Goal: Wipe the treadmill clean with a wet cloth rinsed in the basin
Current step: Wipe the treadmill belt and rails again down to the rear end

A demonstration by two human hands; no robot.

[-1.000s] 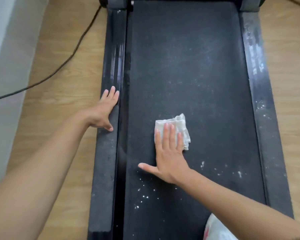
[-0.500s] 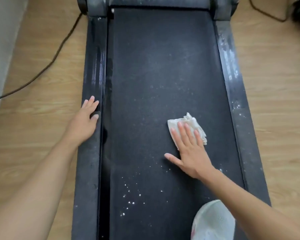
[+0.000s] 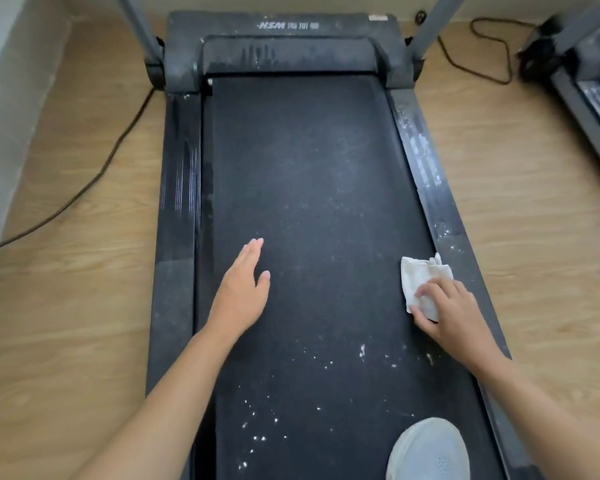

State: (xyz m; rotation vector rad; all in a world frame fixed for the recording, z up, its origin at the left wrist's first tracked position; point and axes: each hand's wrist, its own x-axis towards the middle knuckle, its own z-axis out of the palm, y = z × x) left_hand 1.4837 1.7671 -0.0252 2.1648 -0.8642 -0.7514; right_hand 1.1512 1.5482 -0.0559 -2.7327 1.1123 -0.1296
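Head view. Found treadmill running lengthwise from 6 to 12 o'clock, its dark belt speckled with white bits, thickest toward 6 o'clock. Noted white cloth at 3 o'clock on the belt, crumpled, lying at the belt's edge and touching the right rail. Observed right hand on the cloth's near half: fingers bent and held close together over the fabric, thumb tucked at its near corner, gripping it. Observed left hand toward 9 o'clock over the belt, palm down, four fingers straight and pressed together, thumb slightly apart; could not tell whether touching the belt. Recorded pale shoe on the belt at 5 o'clock. Logged black cable on the wooden floor at 9 o'clock, and part of a second machine at 2 o'clock.
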